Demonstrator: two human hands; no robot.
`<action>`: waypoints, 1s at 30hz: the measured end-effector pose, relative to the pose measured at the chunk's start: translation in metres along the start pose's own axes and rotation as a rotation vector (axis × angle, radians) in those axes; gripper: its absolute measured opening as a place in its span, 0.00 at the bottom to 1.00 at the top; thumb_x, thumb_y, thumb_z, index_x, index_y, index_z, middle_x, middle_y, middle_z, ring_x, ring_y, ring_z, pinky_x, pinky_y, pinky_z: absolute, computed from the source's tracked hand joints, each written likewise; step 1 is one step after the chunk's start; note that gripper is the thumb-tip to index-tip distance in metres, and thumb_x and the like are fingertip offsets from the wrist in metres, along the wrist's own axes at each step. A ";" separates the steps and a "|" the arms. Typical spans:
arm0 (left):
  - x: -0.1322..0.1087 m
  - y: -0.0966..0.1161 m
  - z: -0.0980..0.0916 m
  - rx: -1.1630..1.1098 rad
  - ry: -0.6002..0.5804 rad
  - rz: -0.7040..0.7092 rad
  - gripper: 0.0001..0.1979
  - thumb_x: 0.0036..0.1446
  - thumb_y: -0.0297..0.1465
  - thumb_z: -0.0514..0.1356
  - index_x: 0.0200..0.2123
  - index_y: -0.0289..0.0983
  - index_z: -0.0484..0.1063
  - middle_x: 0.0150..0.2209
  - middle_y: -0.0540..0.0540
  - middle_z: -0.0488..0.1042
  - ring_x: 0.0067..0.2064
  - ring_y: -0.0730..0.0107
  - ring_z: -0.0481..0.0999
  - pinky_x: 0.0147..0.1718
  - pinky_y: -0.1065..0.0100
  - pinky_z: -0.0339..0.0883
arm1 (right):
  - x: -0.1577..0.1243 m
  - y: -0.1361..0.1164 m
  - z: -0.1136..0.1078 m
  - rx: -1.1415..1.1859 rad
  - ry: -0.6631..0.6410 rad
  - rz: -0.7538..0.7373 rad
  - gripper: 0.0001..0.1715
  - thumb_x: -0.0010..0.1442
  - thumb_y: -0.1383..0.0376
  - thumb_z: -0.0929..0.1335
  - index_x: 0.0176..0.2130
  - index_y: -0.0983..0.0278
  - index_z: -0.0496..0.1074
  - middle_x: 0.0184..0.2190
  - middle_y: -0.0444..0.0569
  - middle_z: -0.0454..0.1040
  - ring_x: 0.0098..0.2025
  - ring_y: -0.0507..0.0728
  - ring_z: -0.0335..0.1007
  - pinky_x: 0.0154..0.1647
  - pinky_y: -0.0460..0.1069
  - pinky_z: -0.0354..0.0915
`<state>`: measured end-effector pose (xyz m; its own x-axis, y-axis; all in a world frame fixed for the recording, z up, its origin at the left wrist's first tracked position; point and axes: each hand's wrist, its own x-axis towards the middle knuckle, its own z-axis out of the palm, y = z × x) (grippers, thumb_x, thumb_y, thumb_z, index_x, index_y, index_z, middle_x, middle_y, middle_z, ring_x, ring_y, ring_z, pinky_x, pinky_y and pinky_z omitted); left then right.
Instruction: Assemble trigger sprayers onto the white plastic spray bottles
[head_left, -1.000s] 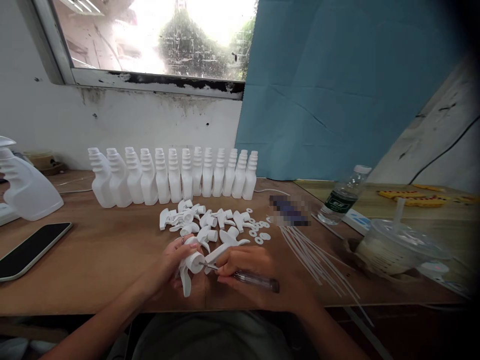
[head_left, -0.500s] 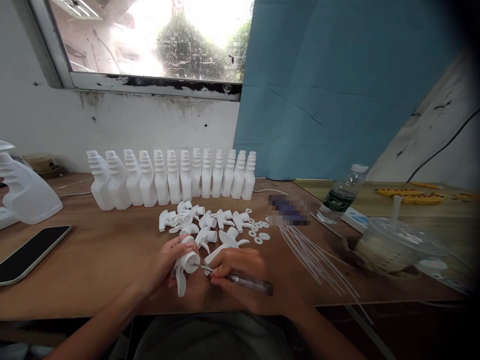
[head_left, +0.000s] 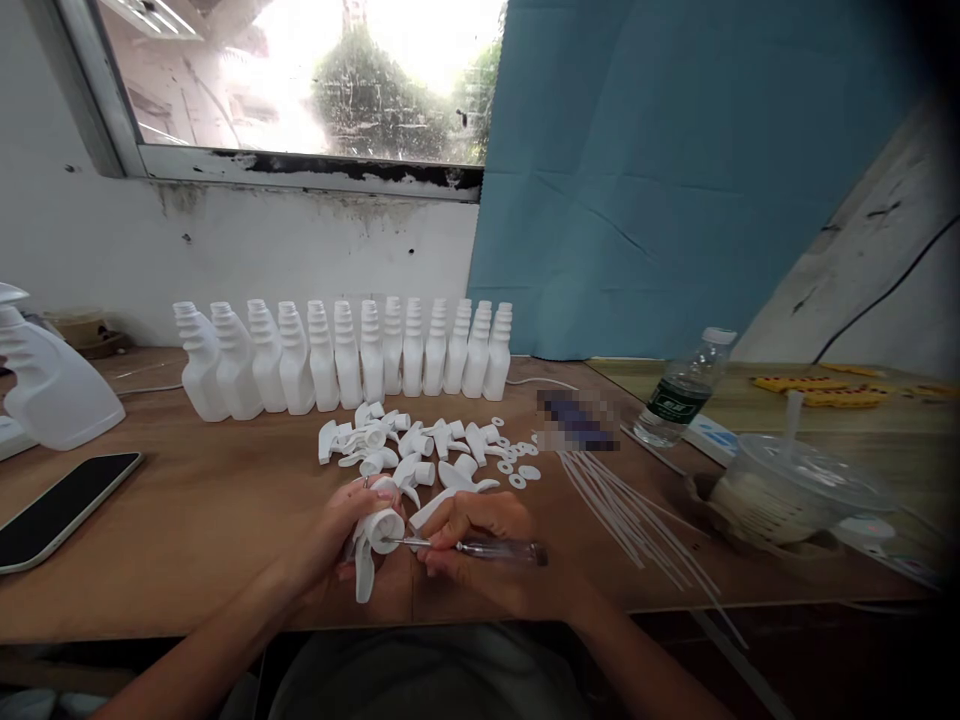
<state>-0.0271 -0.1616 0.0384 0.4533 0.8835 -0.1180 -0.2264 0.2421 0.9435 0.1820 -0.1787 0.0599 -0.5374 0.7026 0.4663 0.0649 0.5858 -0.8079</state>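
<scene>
My left hand (head_left: 346,520) is closed around a white trigger spray head (head_left: 365,572), its round collar opening turned to the right. In my right hand (head_left: 480,545) is a screwdriver (head_left: 504,551) with a clear handle and a thin metal shaft. The shaft's tip sits inside the collar; what it touches in there is too small to make out. Just beyond both hands lies a pile of white spray heads (head_left: 412,440), and to its right are several small white ring washers (head_left: 517,481).
White bottles (head_left: 345,360) without tops stand in a row along the back. Thin white tubes (head_left: 622,510) lie at right, near a water bottle (head_left: 679,395) and a lidded plastic cup (head_left: 780,490). A phone (head_left: 64,510) and a spray bottle (head_left: 56,385) are at left.
The spray head in my left hand has tilted and dropped slightly, so its collar opening faces the screwdriver more. The screwdriver's tip has gone from the rim to inside the collar.
</scene>
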 end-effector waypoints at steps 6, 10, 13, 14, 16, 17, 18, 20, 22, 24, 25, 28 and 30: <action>0.002 -0.003 -0.003 -0.078 0.021 0.019 0.15 0.56 0.41 0.59 0.28 0.35 0.63 0.21 0.53 0.61 0.14 0.85 0.50 0.09 0.80 0.39 | -0.001 0.005 0.009 -0.031 0.076 -0.073 0.04 0.58 0.66 0.70 0.32 0.63 0.71 0.31 0.46 0.78 0.32 0.52 0.75 0.33 0.46 0.69; 0.003 -0.003 -0.003 -0.136 0.003 0.013 0.14 0.57 0.39 0.59 0.28 0.35 0.63 0.21 0.54 0.60 0.15 0.85 0.51 0.09 0.80 0.40 | 0.000 0.009 0.013 0.056 0.110 -0.065 0.05 0.58 0.67 0.70 0.32 0.62 0.69 0.30 0.45 0.77 0.30 0.53 0.75 0.32 0.47 0.69; 0.003 -0.003 -0.003 -0.206 -0.010 0.021 0.12 0.57 0.37 0.58 0.28 0.35 0.63 0.23 0.53 0.62 0.15 0.85 0.52 0.09 0.80 0.40 | 0.001 0.009 0.015 0.162 0.118 -0.038 0.07 0.58 0.66 0.70 0.32 0.62 0.66 0.31 0.46 0.77 0.29 0.54 0.76 0.31 0.48 0.70; 0.003 -0.003 -0.003 -0.212 -0.001 0.027 0.12 0.57 0.37 0.58 0.28 0.35 0.63 0.24 0.53 0.62 0.15 0.85 0.52 0.09 0.80 0.40 | 0.001 0.007 0.016 0.152 0.123 -0.042 0.07 0.59 0.66 0.70 0.32 0.62 0.66 0.32 0.47 0.77 0.29 0.54 0.76 0.31 0.48 0.70; 0.002 -0.004 -0.003 -0.190 0.039 0.051 0.12 0.58 0.37 0.58 0.28 0.35 0.63 0.24 0.53 0.62 0.16 0.85 0.52 0.09 0.80 0.41 | 0.001 0.004 0.018 0.044 0.135 -0.079 0.06 0.59 0.67 0.69 0.32 0.62 0.66 0.32 0.47 0.77 0.30 0.53 0.75 0.31 0.47 0.70; 0.002 -0.004 -0.003 -0.176 0.056 0.062 0.13 0.59 0.38 0.58 0.28 0.35 0.63 0.24 0.53 0.61 0.16 0.85 0.51 0.10 0.80 0.41 | 0.001 0.002 0.020 -0.032 0.145 -0.123 0.06 0.59 0.68 0.69 0.33 0.62 0.66 0.32 0.47 0.77 0.31 0.53 0.75 0.31 0.47 0.69; 0.002 -0.004 -0.002 -0.170 0.067 0.069 0.13 0.59 0.38 0.58 0.28 0.34 0.63 0.24 0.53 0.61 0.16 0.86 0.51 0.10 0.80 0.42 | 0.001 0.001 0.021 -0.108 0.152 -0.183 0.05 0.59 0.70 0.68 0.34 0.62 0.66 0.32 0.47 0.77 0.31 0.52 0.74 0.31 0.46 0.69; 0.001 -0.005 -0.003 -0.187 0.064 0.069 0.15 0.60 0.39 0.58 0.28 0.34 0.63 0.24 0.53 0.61 0.16 0.86 0.51 0.11 0.79 0.42 | 0.001 0.000 0.023 -0.233 0.154 -0.336 0.07 0.59 0.73 0.67 0.35 0.61 0.64 0.31 0.47 0.76 0.32 0.52 0.74 0.33 0.46 0.69; 0.001 -0.005 -0.003 -0.222 0.054 0.050 0.15 0.60 0.40 0.57 0.28 0.34 0.63 0.25 0.53 0.61 0.17 0.85 0.50 0.12 0.79 0.42 | 0.003 0.002 0.026 -0.337 0.151 -0.482 0.09 0.59 0.75 0.66 0.36 0.61 0.63 0.31 0.48 0.75 0.34 0.53 0.74 0.35 0.48 0.70; 0.002 -0.005 -0.002 -0.248 0.056 0.052 0.16 0.61 0.41 0.57 0.28 0.34 0.64 0.24 0.53 0.62 0.17 0.84 0.51 0.12 0.78 0.42 | 0.004 0.005 0.028 -0.428 0.156 -0.557 0.11 0.59 0.77 0.65 0.36 0.62 0.62 0.31 0.49 0.74 0.33 0.54 0.73 0.35 0.49 0.70; 0.002 -0.005 -0.001 -0.255 0.063 0.062 0.17 0.61 0.41 0.57 0.28 0.34 0.64 0.24 0.53 0.62 0.17 0.84 0.51 0.13 0.78 0.43 | 0.004 0.007 0.029 -0.466 0.172 -0.576 0.12 0.58 0.78 0.65 0.36 0.62 0.62 0.30 0.49 0.74 0.32 0.54 0.72 0.34 0.49 0.70; 0.003 -0.007 0.002 -0.281 0.111 0.103 0.18 0.62 0.43 0.57 0.29 0.34 0.65 0.24 0.52 0.63 0.18 0.82 0.56 0.16 0.77 0.50 | 0.004 0.009 0.031 -0.531 0.226 -0.580 0.12 0.57 0.79 0.65 0.36 0.63 0.63 0.29 0.50 0.73 0.31 0.55 0.71 0.32 0.50 0.69; 0.003 -0.008 0.005 -0.299 0.139 0.135 0.17 0.62 0.43 0.57 0.31 0.35 0.65 0.24 0.52 0.64 0.20 0.80 0.60 0.19 0.76 0.55 | 0.002 0.009 0.032 -0.469 0.258 -0.500 0.11 0.58 0.78 0.66 0.36 0.63 0.64 0.31 0.49 0.73 0.31 0.54 0.71 0.32 0.49 0.69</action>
<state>-0.0200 -0.1630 0.0321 0.2848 0.9568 -0.0585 -0.5281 0.2075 0.8234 0.1546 -0.1849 0.0416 -0.3856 0.3450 0.8557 0.2484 0.9320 -0.2638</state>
